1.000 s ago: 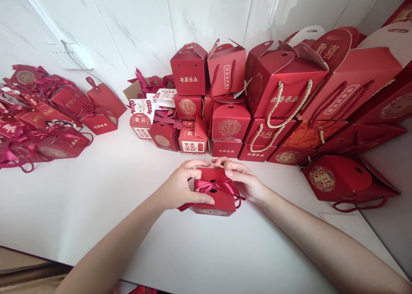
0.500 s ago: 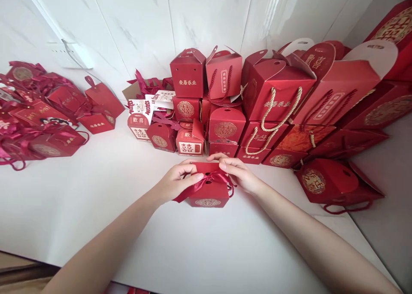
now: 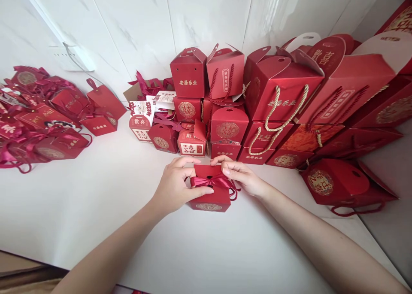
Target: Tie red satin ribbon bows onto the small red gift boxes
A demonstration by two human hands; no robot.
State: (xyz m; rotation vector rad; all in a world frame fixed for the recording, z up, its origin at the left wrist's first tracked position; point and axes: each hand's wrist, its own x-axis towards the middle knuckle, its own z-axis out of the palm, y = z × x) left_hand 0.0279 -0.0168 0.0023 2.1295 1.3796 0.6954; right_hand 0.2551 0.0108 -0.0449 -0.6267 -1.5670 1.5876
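A small red gift box point(image 3: 210, 204) with a gold medallion on its front stands on the white table between my hands. A dark red satin ribbon bow point(image 3: 210, 181) is tied across its upper part, around a hole in the flap. My left hand point(image 3: 176, 186) is wrapped about the box's left side, thumb along the front just under the bow and fingers behind the bow's left loop. My right hand point(image 3: 242, 176) grips the upper right edge of the box between thumb and fingers. Next to that hand hangs a twisted red cord point(image 3: 234, 194).
Stacked red gift boxes point(image 3: 286, 96) with cord handles stand along the wall. One box point(image 3: 344, 182) lies at the right edge. On the left is a pile of ribboned boxes point(image 3: 48, 113). Small boxes point(image 3: 192, 143) stand just behind my hands.
My left thumb has moved from on top of the ribbon to below the bow. The bow's left side now lies straighter, and the hanging ribbon on the left is no longer visible.
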